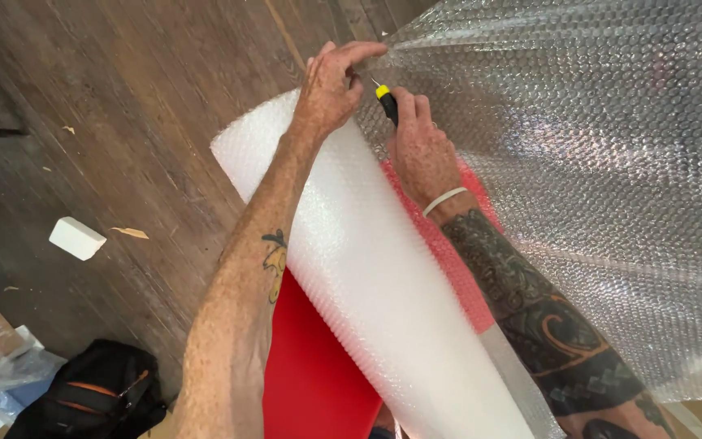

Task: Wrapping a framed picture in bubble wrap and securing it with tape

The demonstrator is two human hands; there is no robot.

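knife blade: tip of yellow-black knife (386, 102) too small to tell, handle buried in right hand (421, 146)
bubble wrap roll (367, 268): near end cut off by bottom edge
loose sheet (603, 162): runs past top and right edges
red panel (310, 366): mostly under roll, shape unclear
black bag (91, 398): cropped at bottom edge

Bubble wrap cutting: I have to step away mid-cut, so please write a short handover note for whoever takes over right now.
Left hand: pinches the edge of the bubble wrap sheet, held taut.
Right hand: grip shut on the yellow-and-black utility knife, blade at the sheet beside the left fingers.
The roll lies across a red panel above the wooden floor.
Done: sheet pulled off the roll.
Left: the sheet is not yet cut free; how far the cut runs cannot be seen.
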